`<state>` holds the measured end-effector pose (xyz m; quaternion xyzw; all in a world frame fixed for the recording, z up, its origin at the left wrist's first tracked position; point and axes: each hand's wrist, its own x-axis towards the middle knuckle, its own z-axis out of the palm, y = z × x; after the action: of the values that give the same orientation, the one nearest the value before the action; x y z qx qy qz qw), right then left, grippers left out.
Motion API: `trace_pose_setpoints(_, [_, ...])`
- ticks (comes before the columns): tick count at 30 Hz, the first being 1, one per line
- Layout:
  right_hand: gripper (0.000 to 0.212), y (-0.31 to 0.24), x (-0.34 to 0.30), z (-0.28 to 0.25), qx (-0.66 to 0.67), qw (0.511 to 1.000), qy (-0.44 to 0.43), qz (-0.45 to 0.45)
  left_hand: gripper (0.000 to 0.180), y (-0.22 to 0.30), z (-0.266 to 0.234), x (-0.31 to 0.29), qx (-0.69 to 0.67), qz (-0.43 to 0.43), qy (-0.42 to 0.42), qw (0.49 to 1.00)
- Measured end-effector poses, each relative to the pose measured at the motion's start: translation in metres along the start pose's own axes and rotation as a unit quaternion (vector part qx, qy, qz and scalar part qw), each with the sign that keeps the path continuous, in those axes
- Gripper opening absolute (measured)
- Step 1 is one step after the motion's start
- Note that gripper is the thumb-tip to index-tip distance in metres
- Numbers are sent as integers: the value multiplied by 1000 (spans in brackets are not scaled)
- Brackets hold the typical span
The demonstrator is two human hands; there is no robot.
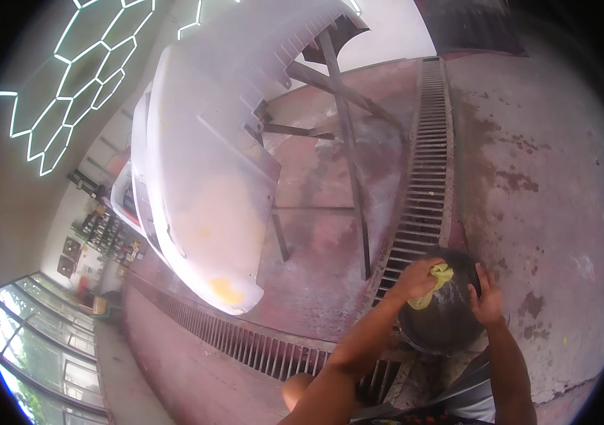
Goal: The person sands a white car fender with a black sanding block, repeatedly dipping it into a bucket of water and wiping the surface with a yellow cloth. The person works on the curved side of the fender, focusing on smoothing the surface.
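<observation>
Cloth (435, 282): yellow-green, bunched, sits under and just ahead of the left hand (419, 275). The fingers are curled down over it, closed on the cloth, pressing it against the inside upper part of the bucket (440, 322). One end of the cloth sticks out toward the right, the other trails down inside the bucket wall.

Bucket: dark, round, wet-looking inside, seen from above. It stands on the floor (543, 177) at the near end of the drain grate (422, 177), partly over the grate's edge, just in front of the person.

Left arm: bare forearm comes up from the lower edge, runs diagonally up and right, wrist bent slightly so the palm faces down into the bucket.

Right hand (487, 297): on the bucket's right rim, thumb side toward the inside, fingers wrapped over the rim and clamped on it. Right forearm rises nearly straight from the lower edge, well apart from the left at the elbow, close at the hands. The two hands sit on opposite sides of the bucket mouth, cloth between them but touching only the left.

Surroundings: red-stained concrete floor, a second grate (245, 340) crossing at lower left. A large white car bumper (210, 177) rests on a metal stand (348, 142), up and left of the bucket, well apart from it.
</observation>
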<state>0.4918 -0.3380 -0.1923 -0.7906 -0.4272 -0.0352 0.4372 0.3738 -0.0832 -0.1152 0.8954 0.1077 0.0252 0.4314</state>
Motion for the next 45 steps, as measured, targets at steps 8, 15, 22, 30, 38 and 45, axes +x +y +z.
trace_pose_setpoints(8, [70, 7, -8, 4, -72, 997, -5, -27, 39, 297, -337, -39, 536, 152, 454, 695])
trace_pose_setpoints(15, [69, 5, -9, 23, -20, 999, -10, -43, 47, 303, -536, -80, 665, 3, 539, 517])
trace_pose_setpoints(22, [68, 9, -12, 12, -70, 997, -15, -42, 50, 256, -451, -176, 693, 32, 407, 594])
trace_pose_setpoints(30, [62, 2, -9, 14, -121, 989, -84, -32, 59, 178, -342, -249, 769, 50, 245, 588])
trace_pose_setpoints(38, [61, 4, -4, 13, -103, 992, -52, -43, 49, 158, -333, -206, 771, 37, 209, 600])
trace_pose_setpoints(45, [60, -1, -5, 14, -91, 995, -26, -45, 40, 219, -429, -74, 782, 30, 418, 462])
